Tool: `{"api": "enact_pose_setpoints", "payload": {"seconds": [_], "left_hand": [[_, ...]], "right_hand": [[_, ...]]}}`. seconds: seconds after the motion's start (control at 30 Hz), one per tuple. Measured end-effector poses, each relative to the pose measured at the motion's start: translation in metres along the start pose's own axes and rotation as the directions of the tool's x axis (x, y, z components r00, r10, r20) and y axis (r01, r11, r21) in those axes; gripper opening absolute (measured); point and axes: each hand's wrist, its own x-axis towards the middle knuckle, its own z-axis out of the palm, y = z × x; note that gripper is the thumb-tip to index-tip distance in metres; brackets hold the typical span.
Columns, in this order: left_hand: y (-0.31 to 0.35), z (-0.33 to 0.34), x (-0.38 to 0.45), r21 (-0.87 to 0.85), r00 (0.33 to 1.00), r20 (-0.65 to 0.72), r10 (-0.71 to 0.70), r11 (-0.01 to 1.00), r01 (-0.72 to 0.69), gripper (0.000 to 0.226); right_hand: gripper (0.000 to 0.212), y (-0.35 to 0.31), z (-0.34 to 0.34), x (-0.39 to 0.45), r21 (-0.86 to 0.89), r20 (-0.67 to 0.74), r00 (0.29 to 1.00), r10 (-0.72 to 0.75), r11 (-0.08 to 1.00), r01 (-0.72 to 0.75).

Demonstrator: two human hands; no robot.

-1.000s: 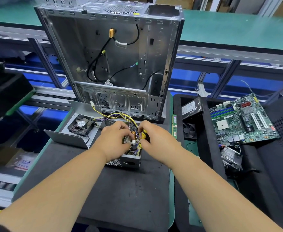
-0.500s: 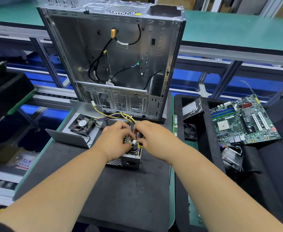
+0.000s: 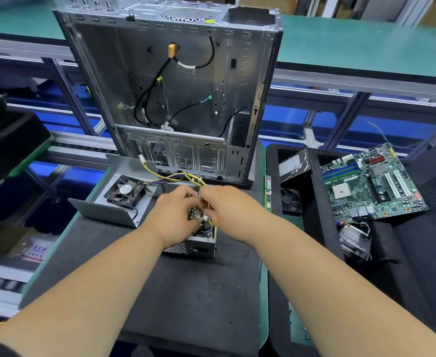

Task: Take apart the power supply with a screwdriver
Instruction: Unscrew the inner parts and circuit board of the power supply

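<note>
A black mat (image 3: 160,292) covers the near part of a green-edged bench (image 3: 264,292). On it sits the power supply (image 3: 198,247), its top open, mesh side toward the camera. Both hands are in it: the left hand (image 3: 174,215) curls over the left half with its fingers down among the parts, and the right hand (image 3: 228,207) bends in from the right, fingertips at the yellow wires (image 3: 183,177). What either hand grips is hidden; I cannot tell. No screwdriver shows.

Just left of the supply lies its metal cover (image 3: 113,212), with a fan (image 3: 125,193) in it. Behind stands an empty PC case (image 3: 175,94), open side forward, a few cables hanging inside.

To the right, a black tray (image 3: 325,228) holds a hard drive (image 3: 293,164), a small fan (image 3: 290,199), a motherboard (image 3: 371,181) and a heatsink (image 3: 354,240). A RAM stick (image 3: 268,191) lies between mat and tray.

Beyond runs a conveyor with aluminium frames (image 3: 345,119), blue below and a green belt (image 3: 366,39) above.
</note>
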Motion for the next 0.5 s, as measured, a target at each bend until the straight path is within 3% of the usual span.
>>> {"api": "enact_pose_setpoints", "payload": {"seconds": [0.23, 0.37, 0.5], "left_hand": [[0.002, 0.0, 0.0, -0.023, 1.0, -0.025, 0.018, 1.0, -0.019, 0.024], [0.0, 0.003, -0.002, -0.009, 0.995, -0.068, 0.072, 0.997, -0.073, 0.031], [-0.002, 0.002, -0.002, 0.014, 0.991, -0.072, 0.11, 0.994, -0.109, 0.035]], "right_hand": [[0.019, 0.009, -0.016, -0.007, -0.001, 0.085, 0.996, -0.018, 1.0, 0.018], [0.014, 0.01, -0.01, -0.018, -0.008, -0.04, 0.999, 0.011, 1.0, -0.011], [0.024, 0.015, 0.0, -0.026, -0.028, -0.142, 0.987, 0.081, 0.996, -0.086]]}}
